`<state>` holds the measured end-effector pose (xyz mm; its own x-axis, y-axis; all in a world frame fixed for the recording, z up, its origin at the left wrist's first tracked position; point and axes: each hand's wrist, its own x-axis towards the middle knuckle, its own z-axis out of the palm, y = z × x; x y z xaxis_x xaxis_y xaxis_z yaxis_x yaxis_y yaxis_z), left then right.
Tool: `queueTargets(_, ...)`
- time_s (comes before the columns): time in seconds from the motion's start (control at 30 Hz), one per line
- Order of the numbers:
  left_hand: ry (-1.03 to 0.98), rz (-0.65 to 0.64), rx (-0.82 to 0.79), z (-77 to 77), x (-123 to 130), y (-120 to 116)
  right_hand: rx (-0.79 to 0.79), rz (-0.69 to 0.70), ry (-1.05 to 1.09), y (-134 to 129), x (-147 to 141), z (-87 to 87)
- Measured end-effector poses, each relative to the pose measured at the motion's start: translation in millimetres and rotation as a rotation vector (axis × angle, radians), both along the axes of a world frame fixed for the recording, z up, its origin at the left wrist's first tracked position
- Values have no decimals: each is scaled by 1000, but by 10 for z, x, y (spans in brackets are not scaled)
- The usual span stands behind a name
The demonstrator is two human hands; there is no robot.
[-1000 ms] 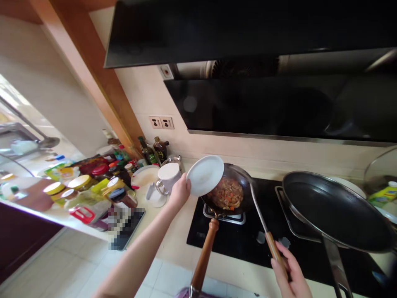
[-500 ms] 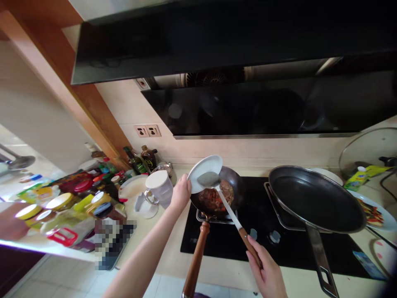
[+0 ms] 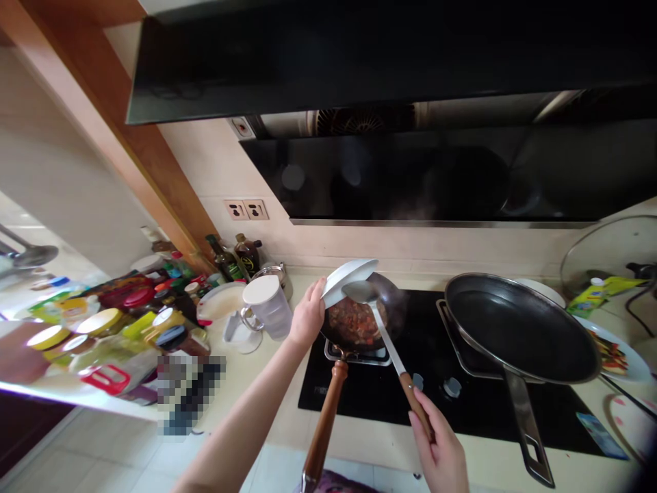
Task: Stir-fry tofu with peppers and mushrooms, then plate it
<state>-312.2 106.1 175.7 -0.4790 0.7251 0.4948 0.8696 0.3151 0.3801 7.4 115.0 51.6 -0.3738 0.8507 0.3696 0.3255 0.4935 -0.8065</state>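
My left hand grips the rim of a white plate, which is tilted steeply over a dark wok. The wok holds a saucy stir-fry of meat and carrot pieces, partly hidden by the plate. My right hand is closed around the wooden handle of a metal spatula. The spatula's grey head rests against the plate's inner face. The wok's long wooden handle points toward me.
The wok sits on a black glass gas hob, beside a large black frying pan. A white jug stands left of the hob, among crowded bottles and jars. A plate of vegetables and a glass lid lie right; a range hood overhangs.
The plate has tipped further on edge and dropped closer to the wok. The spatula has stayed against it, and the view has shifted slightly since the earliest frame.
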Motion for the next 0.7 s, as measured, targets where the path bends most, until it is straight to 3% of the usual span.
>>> queueTargets(0.33,-235,26,99,23,48,-65,-91,-84,122,-129,-155,146)
queueTargets(0.57,-270,19,121,99,-63,-127,112,155,1,75,65,69)
queueTargets(0.7,-201,6,145,117,-114,-161,164,155,-121,150,241,43)
